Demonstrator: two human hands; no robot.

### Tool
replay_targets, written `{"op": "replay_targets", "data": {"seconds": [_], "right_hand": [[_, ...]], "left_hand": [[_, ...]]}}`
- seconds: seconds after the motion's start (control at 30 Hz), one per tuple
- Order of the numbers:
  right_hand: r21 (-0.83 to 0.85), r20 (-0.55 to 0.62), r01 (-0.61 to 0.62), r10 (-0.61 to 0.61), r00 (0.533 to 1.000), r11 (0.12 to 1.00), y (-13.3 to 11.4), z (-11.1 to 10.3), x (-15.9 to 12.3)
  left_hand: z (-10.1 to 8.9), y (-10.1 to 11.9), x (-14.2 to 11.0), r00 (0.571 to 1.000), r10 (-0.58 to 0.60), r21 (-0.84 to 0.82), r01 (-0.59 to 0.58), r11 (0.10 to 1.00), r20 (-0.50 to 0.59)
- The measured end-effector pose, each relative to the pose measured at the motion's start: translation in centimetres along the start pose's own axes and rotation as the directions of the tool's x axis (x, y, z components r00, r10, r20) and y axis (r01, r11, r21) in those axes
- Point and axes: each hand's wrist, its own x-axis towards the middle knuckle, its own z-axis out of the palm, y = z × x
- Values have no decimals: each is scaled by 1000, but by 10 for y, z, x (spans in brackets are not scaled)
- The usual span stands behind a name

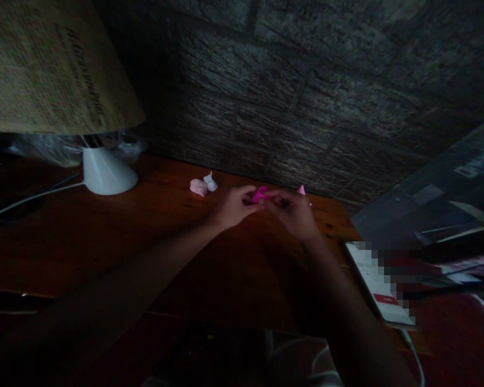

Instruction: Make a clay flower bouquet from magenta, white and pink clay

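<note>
Between my two hands, above the wooden table, is a small bright pink piece (260, 194) that looks soft, like modelling clay. My left hand (239, 204) pinches it from the left, thumb and fingers closed on it. My right hand (292, 209) grips its right side with the fingertips. Left of my hands lie a pale pink lump (198, 187) and a white lump (210, 181), side by side. Another pink piece (301, 190) shows just behind my right hand, partly hidden by it.
A lamp (107, 172) with a printed paper-like shade (56, 70) stands on the wooden table (157, 215) at the left, clear plastic behind it. A stone-block wall (242, 97) rises along the back edge. A tablet-like screen (381, 285), partly blurred, lies at the right edge with a white cable (413, 349).
</note>
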Motion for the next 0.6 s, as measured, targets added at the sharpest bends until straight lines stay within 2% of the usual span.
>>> {"op": "replay_targets", "data": {"seconds": [0.17,0.27,0.43,0.5,0.6], "right_hand": [[-60,6,4,-4,1000,998,4,-1,1],[-94,18,48,-46,999,994,-1,0,0],[-235,-49,133,-148,988,963,-13,1,-2],[-233,-57,123,-140,989,965,-13,1,-2],[-183,-37,57,-65,997,982,-9,-1,-1]], "left_hand": [[2,0,-1,1000,24,-2,-24,1000,18],[2,-1,-1,1000,27,7,-27,1000,6],[2,-2,0,1000,22,-4,-22,1000,14],[2,-3,0,1000,12,-5,-12,1000,3],[1,-4,0,1000,1,5,-1,1000,-5]]}}
